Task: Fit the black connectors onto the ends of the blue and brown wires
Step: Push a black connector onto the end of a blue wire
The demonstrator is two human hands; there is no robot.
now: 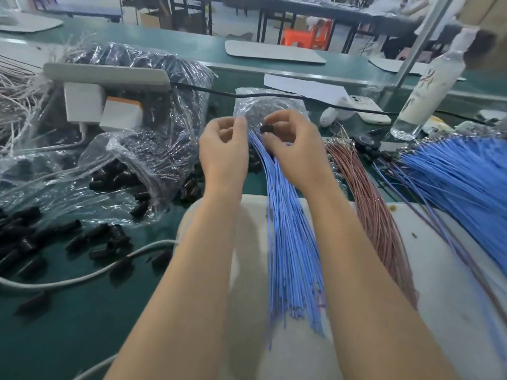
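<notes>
A bundle of blue wires [290, 242] runs from the near white mat up to my hands. My right hand [293, 149] pinches a small black connector [265, 129] between thumb and fingers, just above the wire tops. My left hand [223, 149] has its fingers curled at the top of the blue bundle; what it pinches is hidden. A bundle of brown wires [375, 215] lies to the right of my right arm. A larger fan of blue wires [466, 182] spreads at the far right. Loose black connectors [104, 237] lie scattered on the green table at left.
Clear plastic bags [142, 149] of black connectors sit at the left and behind my hands. A white mat [452, 270] lies under the wires. A white cable [82, 275] crosses the table at left. A bottle [422, 100], a phone [365, 111] and a white mouse-like object [327, 116] stand at back right.
</notes>
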